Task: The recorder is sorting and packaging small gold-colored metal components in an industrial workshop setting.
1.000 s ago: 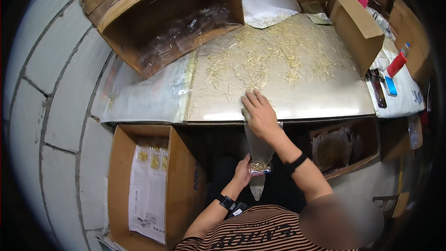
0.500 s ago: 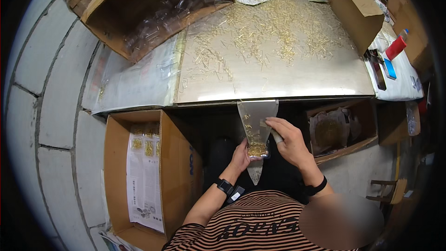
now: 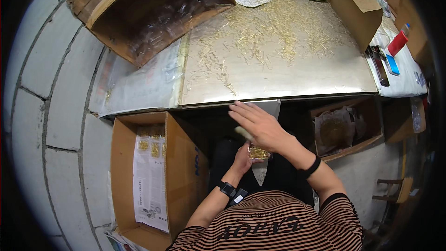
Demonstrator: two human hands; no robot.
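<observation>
My left hand (image 3: pixel 241 159) is closed round the side of a small clear plastic box (image 3: pixel 258 154) full of gold-coloured bent wire pieces, held low in front of my lap. Just above it, my right hand (image 3: pixel 260 125) reaches across a pale metal chute (image 3: pixel 273 107), fingers stretched out and nothing visible in them. A light wrap covers part of its thumb. This hand hides most of the chute, whose upper end meets the table edge and whose pointed lower tip shows below the box. Many loose gold wire pieces (image 3: pixel 274 37) lie scattered over the table (image 3: pixel 297 79).
An open carton (image 3: pixel 186 139) at left holds filled boxes (image 3: pixel 154 149) on newspaper. A tilted carton (image 3: pixel 111 23) of empty clear boxes (image 3: pixel 172 21) stands back left. Under the table at right sits another carton (image 3: pixel 346 146). A red bottle (image 3: pixel 397 43) and phone (image 3: pixel 392 65) lie right.
My right hand has moved up and left, from the chute's right side to across it, with its fingers now extended. My left hand keeps hold of the box.
</observation>
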